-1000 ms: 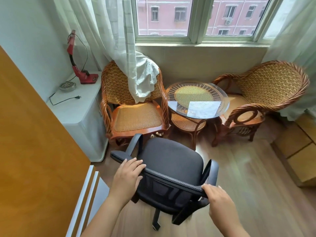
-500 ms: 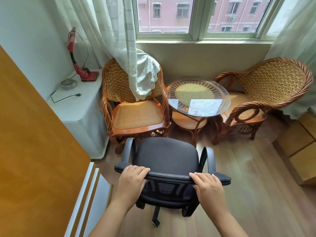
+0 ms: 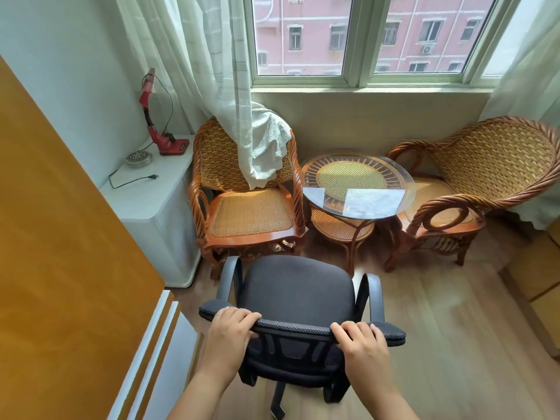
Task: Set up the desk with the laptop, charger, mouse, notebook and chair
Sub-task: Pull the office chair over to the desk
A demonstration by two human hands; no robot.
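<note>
A black office chair with a mesh back and two armrests stands on the wooden floor just in front of me, its seat facing the window. My left hand grips the left part of the backrest's top edge. My right hand grips the right part of the same edge. Both hands curl their fingers over the padded rim. No laptop, charger, mouse or notebook shows in this view.
An orange panel with white edges fills the left side. A white cabinet carries a red lamp. Two wicker chairs flank a round glass table under the window. Bare floor lies at the right.
The chair has turned from a slanted position to square with the window. My right hand moved from the backrest's corner onto its top edge; both hands now grip it evenly.
</note>
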